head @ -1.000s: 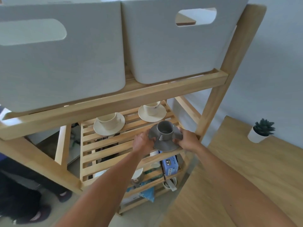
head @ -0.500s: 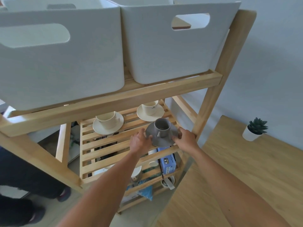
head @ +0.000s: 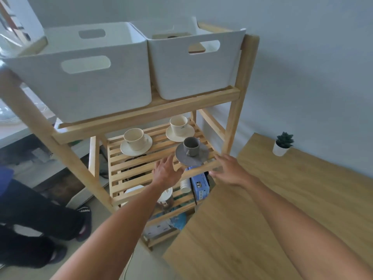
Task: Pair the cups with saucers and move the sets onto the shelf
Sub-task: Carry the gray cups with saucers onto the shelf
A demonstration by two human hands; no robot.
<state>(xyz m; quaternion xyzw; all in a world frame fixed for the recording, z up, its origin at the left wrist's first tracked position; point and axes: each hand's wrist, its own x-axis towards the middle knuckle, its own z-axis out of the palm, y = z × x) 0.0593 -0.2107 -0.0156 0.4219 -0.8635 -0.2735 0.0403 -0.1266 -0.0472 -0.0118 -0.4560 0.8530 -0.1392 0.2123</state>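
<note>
Although the grey ceramic cup (head: 191, 146) sat loose on its grey round saucer (head: 191, 156) at the slatted wooden shelf's (head: 129, 170) front edge, both hands' fingers (head: 169, 161) were spread, empty; the fragile set judged best gripped by opposite saucer rims.

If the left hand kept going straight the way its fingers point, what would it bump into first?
Probably the gray saucer on the shelf. The left hand is open, fingers aimed up and right at its near rim. Depth is hard to judge, so it might pass just over.

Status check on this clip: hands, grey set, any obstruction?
Left hand open, empty. Right hand open, empty. Grey cup on grey saucer, at middle shelf front edge. Nothing blocking.
</note>
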